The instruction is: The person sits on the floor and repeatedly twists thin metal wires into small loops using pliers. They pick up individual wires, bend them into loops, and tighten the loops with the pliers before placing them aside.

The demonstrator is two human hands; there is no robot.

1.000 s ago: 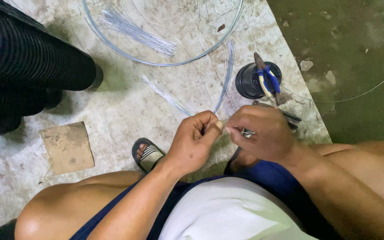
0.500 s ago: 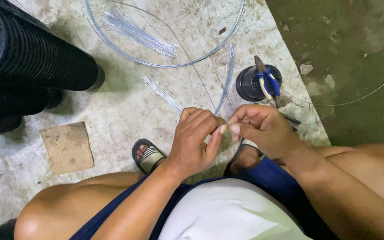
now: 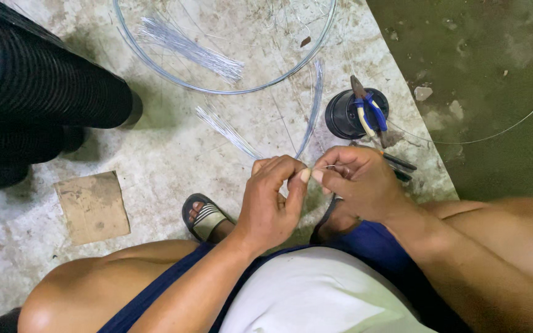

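Fingertips of the left hand (image 3: pixel 272 197) and right hand (image 3: pixel 356 182) meet, both pinched shut on a thin silver wire strand (image 3: pixel 311 105) that runs up and away from them toward the large wire hoop (image 3: pixel 229 91). Risk, as I judge it: the springy strand could slip the pinch and whip, or its cut end prick a thumb. Blue-and-yellow-handled pliers (image 3: pixel 366 111) stand in a black round cup (image 3: pixel 347 117) just beyond the right hand.
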